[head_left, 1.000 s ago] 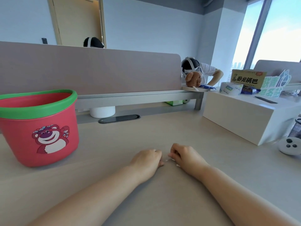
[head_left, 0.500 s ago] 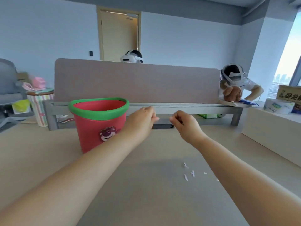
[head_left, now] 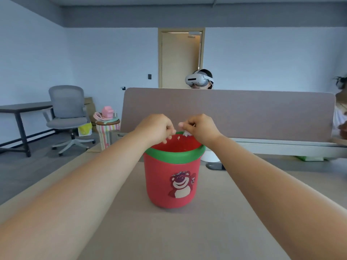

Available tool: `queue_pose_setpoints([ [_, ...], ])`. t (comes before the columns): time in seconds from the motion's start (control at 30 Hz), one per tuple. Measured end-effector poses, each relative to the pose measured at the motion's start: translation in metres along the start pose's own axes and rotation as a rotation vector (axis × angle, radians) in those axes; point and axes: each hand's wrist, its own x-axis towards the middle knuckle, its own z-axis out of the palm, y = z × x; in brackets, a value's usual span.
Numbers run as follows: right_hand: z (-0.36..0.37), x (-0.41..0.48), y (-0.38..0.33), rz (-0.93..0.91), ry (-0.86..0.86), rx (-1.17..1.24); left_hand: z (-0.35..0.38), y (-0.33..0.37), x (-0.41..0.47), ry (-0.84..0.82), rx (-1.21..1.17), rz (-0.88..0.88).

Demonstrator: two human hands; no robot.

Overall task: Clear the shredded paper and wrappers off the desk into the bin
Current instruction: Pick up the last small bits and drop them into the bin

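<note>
Bottom of bin [head_left: 170, 184] hidden behind own front wall; back rim hidden behind both hands. Left hand [head_left: 155, 128] curled, fingertips turned down; cannot tell if paper inside. Right hand [head_left: 202, 128] pinches paper bits [head_left: 185, 133], too small and blurry to count. Left arm [head_left: 75, 194] and right arm [head_left: 281, 194] run off bottom edge. Person [head_left: 200, 79] behind divider [head_left: 244, 113]: only head shows. Second person [head_left: 340, 109] cut by right edge, blurry. White round thing [head_left: 211, 156] half hidden behind bin and right arm.

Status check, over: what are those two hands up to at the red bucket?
Right hand pinches paper scraps over the bin; left hand curled beside it, contents hidden. Bin upright on desk, mouth open. Nothing in the way.
</note>
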Motion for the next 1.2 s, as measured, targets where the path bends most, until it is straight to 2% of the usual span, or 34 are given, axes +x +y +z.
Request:
queue_pose_setpoints([
  [0.17,0.007,-0.002,0.004,-0.005,-0.046,-0.070,0.002,-0.008,-0.004,0.048,0.089,0.010],
  [0.43,0.003,-0.016,0.004,-0.020,-0.051,-0.060,0.008,-0.009,-0.012,0.135,0.001,-0.023],
  [0.67,-0.035,-0.060,0.020,0.026,0.174,-0.044,0.016,0.028,-0.033,0.380,-0.101,0.145],
  [0.8,-0.072,-0.109,0.044,0.119,0.180,-0.140,0.041,0.068,-0.051,0.398,-0.145,0.295],
  [0.9,-0.100,-0.156,0.074,0.239,0.161,-0.217,0.079,0.102,-0.066,0.254,-0.197,0.361],
  [1.1,-0.135,-0.254,0.134,0.511,0.051,-0.396,0.176,0.145,-0.094,-0.422,-0.079,0.479],
  [1.2,-0.145,-0.297,0.156,0.645,-0.007,-0.426,0.207,0.153,-0.099,-0.582,0.021,0.511],
])
